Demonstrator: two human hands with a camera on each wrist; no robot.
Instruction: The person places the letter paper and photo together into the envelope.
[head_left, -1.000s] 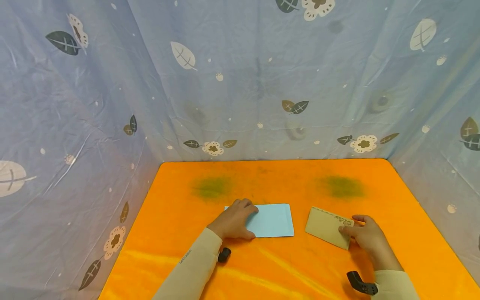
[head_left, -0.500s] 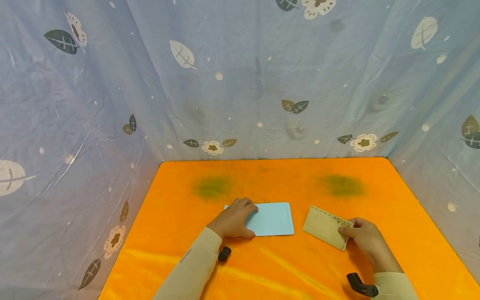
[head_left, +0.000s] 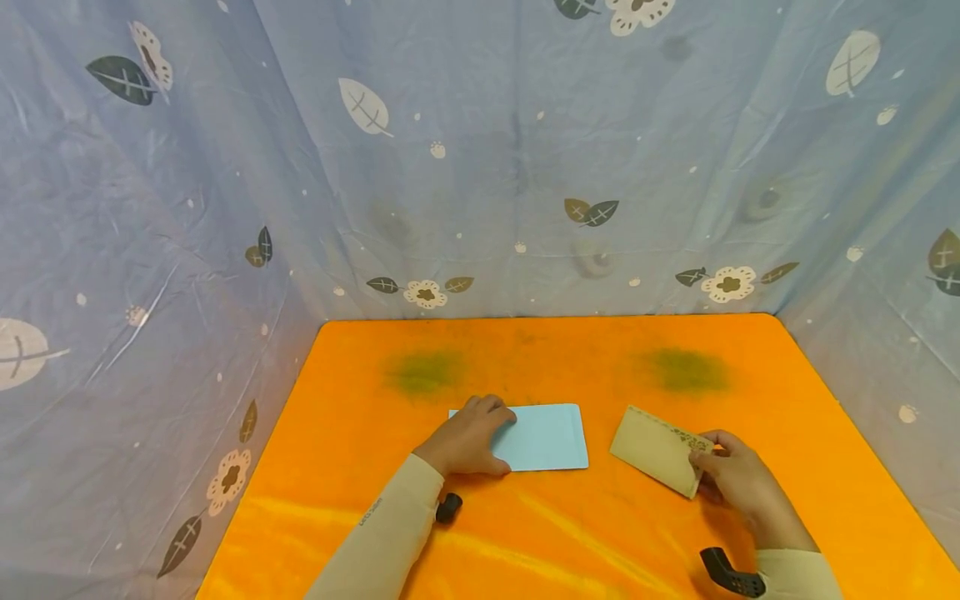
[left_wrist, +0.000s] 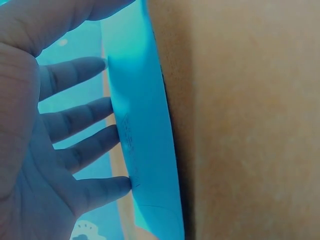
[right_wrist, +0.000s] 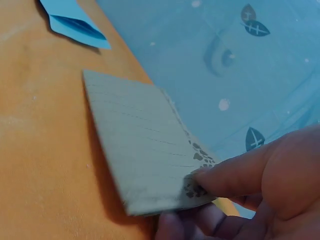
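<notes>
A light blue envelope [head_left: 546, 437] lies on the table left of centre. My left hand [head_left: 467, 437] spans its left part, fingertips at the far edge and thumb at the near edge; the palm hides that end. In the right wrist view, the envelope's [right_wrist: 75, 22] right end gapes slightly. To its right, a tan sheet of lined letter paper [head_left: 654, 450] with a dark floral border slants over the table. My right hand [head_left: 738, 479] pinches its right end, thumb on top and fingers beneath. A gap of orange cloth separates paper and envelope.
Orange cloth covers the table [head_left: 525, 358], with two greenish stains toward the back. Blue patterned curtains [head_left: 480, 183] close in the back and both sides. A black wrist mount [head_left: 731, 573] sits at each sleeve.
My right hand first shifts the tan letter paper slightly left, then back right, its far corner a little higher now. The left hand and the envelope stay in place.
</notes>
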